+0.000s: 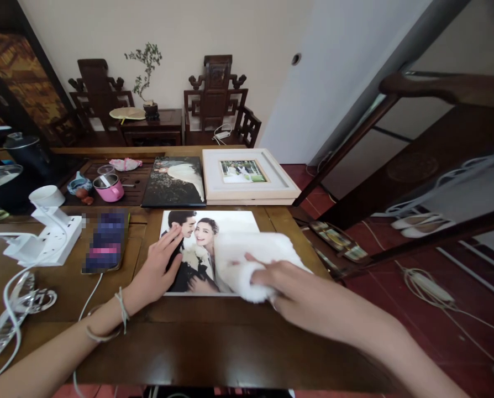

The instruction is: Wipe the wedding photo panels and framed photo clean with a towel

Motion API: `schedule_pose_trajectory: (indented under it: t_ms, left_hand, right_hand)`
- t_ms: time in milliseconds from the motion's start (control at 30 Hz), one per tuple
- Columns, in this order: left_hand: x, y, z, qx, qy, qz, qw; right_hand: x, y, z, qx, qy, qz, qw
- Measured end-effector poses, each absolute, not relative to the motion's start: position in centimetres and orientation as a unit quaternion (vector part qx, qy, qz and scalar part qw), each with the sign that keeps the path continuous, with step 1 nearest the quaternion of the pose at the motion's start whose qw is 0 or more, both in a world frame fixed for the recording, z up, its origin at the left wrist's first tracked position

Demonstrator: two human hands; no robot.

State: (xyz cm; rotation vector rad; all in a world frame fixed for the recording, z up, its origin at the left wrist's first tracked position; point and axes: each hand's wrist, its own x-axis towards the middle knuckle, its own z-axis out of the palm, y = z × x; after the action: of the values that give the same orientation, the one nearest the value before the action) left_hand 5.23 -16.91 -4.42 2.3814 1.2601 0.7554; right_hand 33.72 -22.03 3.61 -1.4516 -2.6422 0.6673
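A flat photo panel [198,260] showing a couple lies on the wooden table in front of me. My left hand [164,260] rests on its left part, fingers stretched out and flat. In my right hand [284,282] is a fluffy white cloth [255,249], bunched between the fingers and spread over the right side of the panel. The cloth hides that side and its right edge. Behind the panel lie a dark photo panel [175,181] and a white framed photo [247,171] on top of another frame.
At left are a white power strip [60,240], a phone [105,243] with its cable, and a clear plastic object [23,304]. A pink cup [108,188] stands on the tea tray. Wooden chairs [216,99] stand behind the table [230,348].
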Motion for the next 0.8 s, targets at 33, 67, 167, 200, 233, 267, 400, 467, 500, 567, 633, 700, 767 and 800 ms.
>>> schedule_pose_trajectory:
  t_ms: [33,67,167,200,233,267,400,467,500,567,633,700,767,800]
  left_hand:
    - [5.2,-16.9,-4.4,0.839,0.445,0.264,0.172]
    - [5.2,-16.9,-4.4,0.839,0.445,0.262,0.172]
    - [5.2,-16.8,-4.4,0.839,0.443,0.261,0.176]
    - [5.2,-16.8,-4.4,0.839,0.442,0.263,0.177]
    - [5.2,-16.8,-4.4,0.838,0.442,0.265,0.178]
    - [5.2,-16.8,-4.4,0.838,0.442,0.268,0.178]
    - [5.2,-16.8,-4.5,0.838,0.445,0.268,0.171]
    - [5.2,-16.8,-4.5,0.838,0.448,0.264,0.167]
    - [5.2,-16.8,-4.6,0.838,0.449,0.262,0.166]
    - [5.2,-16.8,-4.6,0.838,0.451,0.259,0.164]
    - [5.2,-16.8,-4.5,0.839,0.450,0.258,0.163]
    - [5.2,-16.7,-4.5,0.841,0.447,0.260,0.160]
    - [5.2,-16.7,-4.5,0.844,0.442,0.262,0.156]
    - [5.2,-16.6,-4.5,0.845,0.440,0.261,0.156]
  right_hand:
    - [33.5,-20.6,3.2,-0.466,-0.860,0.204,0.032]
    - [33.2,-19.1,2.8,-0.459,-0.866,0.194,0.039]
    - [32.6,-15.4,1.5,-0.440,-0.879,0.169,0.064]
    - [32.5,-14.7,1.2,-0.439,-0.881,0.163,0.069]
    - [32.4,-14.5,1.1,-0.440,-0.881,0.160,0.071]
    - [32.4,-14.6,1.1,-0.443,-0.879,0.162,0.069]
    - [32.5,-18.7,2.2,-0.449,-0.867,0.213,0.037]
    - [32.9,-21.7,3.1,-0.441,-0.862,0.248,0.023]
    - [33.1,-23.1,3.5,-0.437,-0.859,0.266,0.017]
    - [33.5,-25.0,4.3,-0.437,-0.848,0.300,0.003]
    - [33.9,-25.7,5.0,-0.448,-0.831,0.329,-0.014]
    - [34.2,-25.0,5.4,-0.466,-0.816,0.342,-0.023]
    - [34.5,-23.1,5.1,-0.487,-0.807,0.332,-0.019]
    - [34.7,-21.9,4.8,-0.498,-0.806,0.320,-0.012]
